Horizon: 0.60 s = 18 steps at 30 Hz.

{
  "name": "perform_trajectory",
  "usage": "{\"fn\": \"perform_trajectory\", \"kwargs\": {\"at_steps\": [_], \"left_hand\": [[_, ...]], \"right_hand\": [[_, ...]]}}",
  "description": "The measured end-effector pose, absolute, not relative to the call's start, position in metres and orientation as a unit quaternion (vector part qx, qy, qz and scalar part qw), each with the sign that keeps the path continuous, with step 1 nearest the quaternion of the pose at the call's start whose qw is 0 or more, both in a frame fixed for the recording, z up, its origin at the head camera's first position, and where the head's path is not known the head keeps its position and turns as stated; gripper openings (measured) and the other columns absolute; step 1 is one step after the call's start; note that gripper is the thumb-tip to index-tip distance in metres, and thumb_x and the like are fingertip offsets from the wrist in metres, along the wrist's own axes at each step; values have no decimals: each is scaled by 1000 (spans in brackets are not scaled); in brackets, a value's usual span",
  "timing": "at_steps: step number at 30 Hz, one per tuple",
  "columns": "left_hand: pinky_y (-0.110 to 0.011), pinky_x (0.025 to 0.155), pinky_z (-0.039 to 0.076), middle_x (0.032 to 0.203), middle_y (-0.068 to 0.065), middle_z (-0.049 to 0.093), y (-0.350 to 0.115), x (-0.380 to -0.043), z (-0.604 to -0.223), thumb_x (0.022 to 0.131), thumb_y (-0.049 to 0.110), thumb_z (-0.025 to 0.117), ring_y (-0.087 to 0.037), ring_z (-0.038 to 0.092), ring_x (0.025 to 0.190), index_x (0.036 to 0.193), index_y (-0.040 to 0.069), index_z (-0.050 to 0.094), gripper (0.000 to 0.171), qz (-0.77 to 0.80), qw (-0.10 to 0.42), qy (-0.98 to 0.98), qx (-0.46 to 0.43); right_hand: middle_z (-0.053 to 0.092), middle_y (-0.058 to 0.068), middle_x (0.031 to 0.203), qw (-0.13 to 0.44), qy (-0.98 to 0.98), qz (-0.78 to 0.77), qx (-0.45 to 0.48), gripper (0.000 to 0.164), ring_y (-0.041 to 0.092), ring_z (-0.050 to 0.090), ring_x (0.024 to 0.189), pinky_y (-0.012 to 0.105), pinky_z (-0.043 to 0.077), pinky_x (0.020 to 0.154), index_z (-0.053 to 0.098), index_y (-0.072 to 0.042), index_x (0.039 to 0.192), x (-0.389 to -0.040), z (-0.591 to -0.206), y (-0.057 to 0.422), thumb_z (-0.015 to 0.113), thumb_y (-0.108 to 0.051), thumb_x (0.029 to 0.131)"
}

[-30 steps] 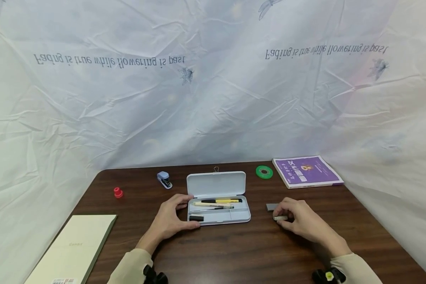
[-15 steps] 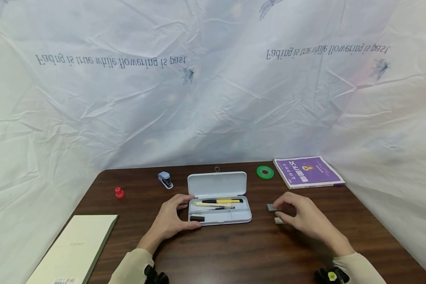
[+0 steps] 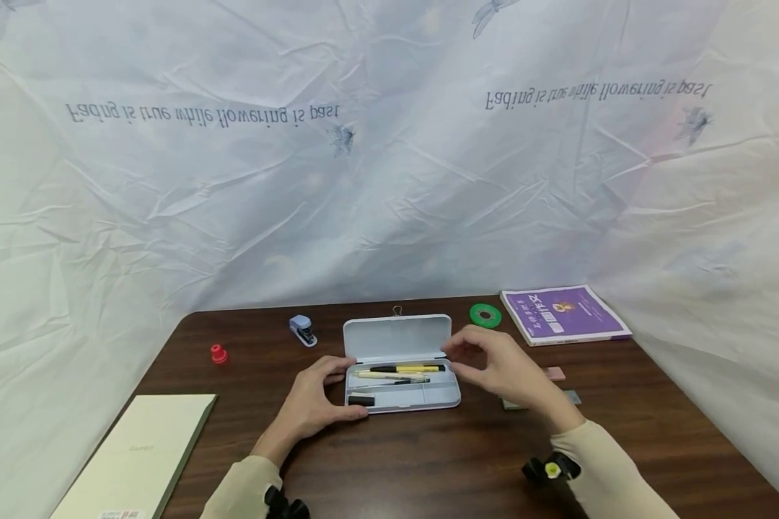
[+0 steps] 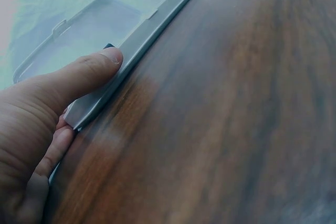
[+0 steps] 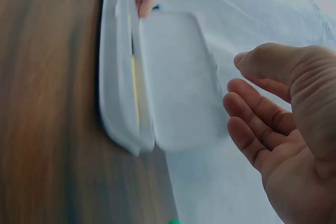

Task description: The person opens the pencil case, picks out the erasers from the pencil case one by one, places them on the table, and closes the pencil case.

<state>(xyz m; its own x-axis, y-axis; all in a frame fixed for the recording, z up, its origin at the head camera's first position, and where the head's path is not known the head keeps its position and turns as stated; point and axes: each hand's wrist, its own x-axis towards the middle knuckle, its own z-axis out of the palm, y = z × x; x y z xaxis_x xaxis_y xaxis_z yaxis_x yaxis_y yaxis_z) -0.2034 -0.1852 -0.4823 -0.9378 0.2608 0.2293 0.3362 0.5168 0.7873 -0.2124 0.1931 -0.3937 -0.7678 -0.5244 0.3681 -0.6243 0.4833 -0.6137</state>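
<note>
With 12 o'clock set straight away from the person, we see a pale case (image 3: 441,393) mid-counter, lid (image 3: 396,337) raised along its far side, its long axis running close to 9-to-3. The left hand (image 3: 308,395) grips the 9 o'clock end, thumb along the near rim and fingers round behind. The right hand (image 3: 503,367) holds nothing, its fingers loosely bent; the key relation, we judge, is the short way from its fingertips to the lid's right end, with the lid at 10 o'clock from that hand. Whether a fingertip brushes the lid, we cannot tell. The left hand is the nearer, being on the case itself. Pens (image 3: 422,368) lie lengthwise in the far compartment, a black piece (image 3: 361,401) in the near one by the left thumb. Around the right hand we count a pink block (image 3: 555,373) at 3 o'clock, a grey block (image 3: 573,397) at 4, a greenish block (image 3: 512,405) at 5, partly hidden, and green tape (image 3: 475,315) at 12. A stapler (image 3: 301,328) sits at 10 o'clock from the case.
</note>
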Motion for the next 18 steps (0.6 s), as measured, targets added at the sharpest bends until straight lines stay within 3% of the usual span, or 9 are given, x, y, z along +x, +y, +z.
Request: {"fn": "perform_trajectory", "kwargs": {"at_steps": [8,18], "left_hand": [[-43,115,60,147,2,68,-183,-204,-480,74,44,107,-24,69,134,150,19,69,89,-462,42,-869,-173],[-42,115,60,146,1,68,-186,-206,-484,75,44,106,-24,69,134,150,16,69,88,-464,50,-864,-188]], "right_hand": [[78,5,125,58,-840,377,385,28,22,75,108,43,67,94,78,-17,129,-222,-389,147,82,-9,103],[78,8,119,34,-825,378,418,25,22,75,104,41,67,94,79,-12,126,-227,-398,96,83,-8,101]]}}
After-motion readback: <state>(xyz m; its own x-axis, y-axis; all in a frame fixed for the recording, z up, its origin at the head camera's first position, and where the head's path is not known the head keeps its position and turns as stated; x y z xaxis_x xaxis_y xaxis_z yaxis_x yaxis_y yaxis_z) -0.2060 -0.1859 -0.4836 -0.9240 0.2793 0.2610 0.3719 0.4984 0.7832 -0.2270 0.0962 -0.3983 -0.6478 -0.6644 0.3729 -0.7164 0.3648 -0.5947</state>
